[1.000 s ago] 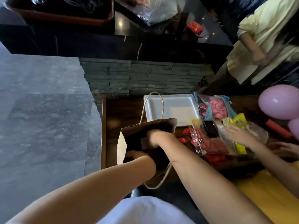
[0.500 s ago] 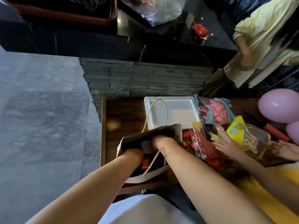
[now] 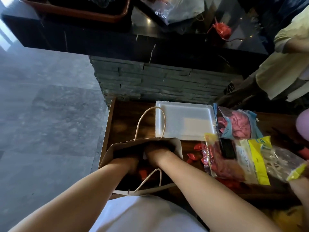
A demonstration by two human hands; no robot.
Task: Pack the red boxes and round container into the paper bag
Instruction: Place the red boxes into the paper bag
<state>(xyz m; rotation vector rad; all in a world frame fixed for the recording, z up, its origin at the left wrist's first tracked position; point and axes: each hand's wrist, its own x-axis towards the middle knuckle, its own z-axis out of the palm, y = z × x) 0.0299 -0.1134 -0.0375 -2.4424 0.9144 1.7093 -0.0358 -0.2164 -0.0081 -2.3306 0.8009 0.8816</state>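
Note:
A brown paper bag (image 3: 108,153) with twine handles stands open at the near left corner of the dark wooden table (image 3: 123,118). Both my forearms reach down into it. My left hand (image 3: 129,164) is deep in the bag's left side, and my right hand (image 3: 156,150) is against the far wall. Shadow inside the bag hides the fingers of both. A red box (image 3: 143,173) shows between my wrists at the bottom of the bag. No round container can be made out.
A white foam tray (image 3: 184,121) lies behind the bag. To the right are plastic packets of red balloons (image 3: 234,126), a yellow-edged packet (image 3: 257,161), loose red balloons (image 3: 192,156) and a pink balloon (image 3: 303,124). Another person's hand (image 3: 299,186) holds a packet. A stone counter (image 3: 158,81) rises behind.
The bag has been stood more upright and its mouth widened. Both my hands have gone deeper inside. The other person's hand has pulled the yellow packet to the right.

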